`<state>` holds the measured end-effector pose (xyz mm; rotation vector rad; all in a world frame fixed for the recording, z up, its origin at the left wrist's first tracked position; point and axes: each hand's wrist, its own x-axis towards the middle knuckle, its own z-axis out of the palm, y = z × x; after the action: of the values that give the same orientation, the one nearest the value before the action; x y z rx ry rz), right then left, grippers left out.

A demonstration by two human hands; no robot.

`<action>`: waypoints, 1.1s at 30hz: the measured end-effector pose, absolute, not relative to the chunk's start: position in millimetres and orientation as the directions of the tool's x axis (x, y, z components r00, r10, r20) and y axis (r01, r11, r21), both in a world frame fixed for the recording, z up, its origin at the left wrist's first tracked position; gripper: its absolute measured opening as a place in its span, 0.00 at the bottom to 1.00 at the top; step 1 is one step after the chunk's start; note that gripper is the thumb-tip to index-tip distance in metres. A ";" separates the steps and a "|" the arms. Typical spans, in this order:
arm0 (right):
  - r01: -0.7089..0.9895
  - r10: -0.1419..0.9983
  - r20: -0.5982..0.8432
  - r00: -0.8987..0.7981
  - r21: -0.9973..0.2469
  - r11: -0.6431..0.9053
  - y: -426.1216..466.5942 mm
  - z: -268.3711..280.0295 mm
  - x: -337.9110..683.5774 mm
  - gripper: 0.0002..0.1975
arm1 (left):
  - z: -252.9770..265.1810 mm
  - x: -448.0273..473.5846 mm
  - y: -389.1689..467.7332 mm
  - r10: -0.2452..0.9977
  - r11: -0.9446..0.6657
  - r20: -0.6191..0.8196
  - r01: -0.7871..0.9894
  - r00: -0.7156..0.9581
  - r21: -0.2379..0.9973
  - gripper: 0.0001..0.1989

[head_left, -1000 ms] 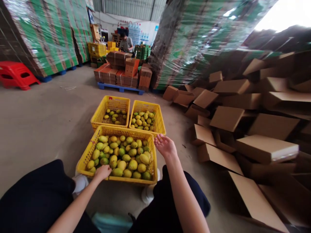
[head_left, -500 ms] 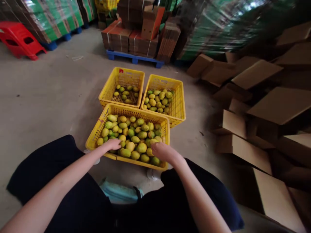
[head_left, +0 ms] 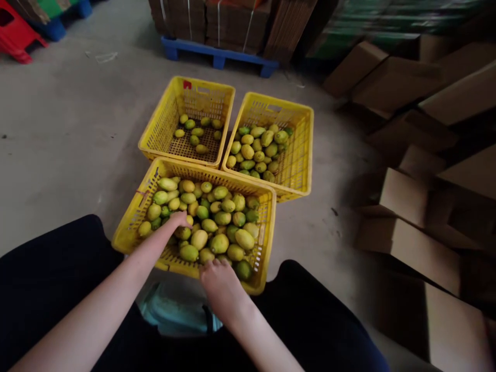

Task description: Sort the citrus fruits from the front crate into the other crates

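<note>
Yellow and green lemons [head_left: 199, 239] fill the near yellow crate [head_left: 268, 235], which stands on the floor in front of my knees. My left hand [head_left: 180, 220] reaches into its left half, thumb and fingers closed around a yellow lemon [head_left: 189, 220]. At the near rim, my right hand [head_left: 220, 283] is bent down over the lemons with its fingers curled. Those fingertips are hidden, so what they hold does not show. Just beyond the right hand lies a large yellow-green lemon [head_left: 245, 239], and a dark green one [head_left: 243, 270] rests in the near right corner.
Behind stand two more yellow crates: the left one [head_left: 155, 124] with several scattered lemons, the right one [head_left: 304, 144] with a heap. Open cardboard boxes [head_left: 422, 253] crowd the right side. A blue pallet [head_left: 219, 54] bears bundled cardboard; a red stool [head_left: 17, 33] is far left.
My right hand has moved from the crate's right side to the near rim, leaving the lemon it had at its fingers. My left hand stays among the lemons. The view has tipped down and come closer.
</note>
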<state>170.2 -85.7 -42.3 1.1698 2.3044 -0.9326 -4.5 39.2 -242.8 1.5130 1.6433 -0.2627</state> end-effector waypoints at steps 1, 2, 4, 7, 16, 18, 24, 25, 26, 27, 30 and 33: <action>0.810 0.551 -0.595 -0.584 -0.388 0.439 -85.1 -40.6 167.4 0.14 | -242.2 -6.2 39.4 0.699 0.255 -0.710 0.898 0.085 0.358 0.23; 0.816 0.560 -0.595 -0.576 -0.379 0.437 -84.6 -38.8 164.5 0.15 | -241.2 -7.5 39.1 0.682 0.263 -0.729 0.912 0.053 0.313 0.25; 0.847 0.598 -0.600 -0.531 -0.356 0.395 -83.9 -35.6 158.2 0.16 | -238.8 -8.7 36.2 0.665 0.283 -0.747 0.923 0.007 0.261 0.26; 0.862 0.660 -0.560 -0.501 -0.394 0.320 -86.4 -31.8 149.0 0.15 | -234.4 -10.0 25.3 0.687 0.331 -0.726 0.900 -0.022 0.285 0.26; 0.798 0.648 -0.466 -0.603 -0.354 0.488 -111.7 -18.9 138.0 0.16 | -176.3 -31.3 5.0 0.666 0.697 -0.725 0.492 -0.175 0.522 0.25; 0.766 0.696 -0.326 -0.639 -0.346 0.541 -113.3 -17.8 142.4 0.16 | -148.0 -29.7 3.1 0.651 0.719 -0.753 0.390 -0.089 0.575 0.30; 0.758 0.866 0.194 -0.461 -0.421 0.498 -94.8 -23.5 161.3 0.22 | -65.7 17.6 -42.6 0.571 0.816 -0.772 -0.091 0.279 0.571 0.29; 0.748 0.883 0.216 -0.417 -0.470 0.468 -91.7 -25.3 163.9 0.23 | -58.9 26.3 -51.7 0.561 0.819 -0.768 -0.072 0.309 0.570 0.31; 0.727 0.895 0.228 -0.384 -0.522 0.446 -89.2 -27.0 166.1 0.24 | -55.0 32.8 -58.9 0.554 0.818 -0.763 -0.045 0.333 0.574 0.33; 0.698 0.904 0.238 -0.356 -0.576 0.427 -87.3 -28.3 168.1 0.25 | -53.8 36.3 -63.7 0.549 0.814 -0.757 -0.021 0.355 0.580 0.35; 0.582 0.942 0.272 -0.198 -0.741 0.336 -82.0 -28.3 177.1 0.26 | -64.5 27.5 -60.9 0.514 0.809 -0.721 0.017 0.465 0.587 0.39; 0.398 0.977 0.202 0.066 -0.903 0.160 -71.0 -22.1 199.4 0.26 | -91.2 2.9 -38.1 0.511 0.767 -0.728 0.140 0.458 0.627 0.37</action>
<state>199.4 -71.0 -22.1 2.6151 2.8013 -1.4520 2.9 -38.1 -91.2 0.6906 1.0921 0.2522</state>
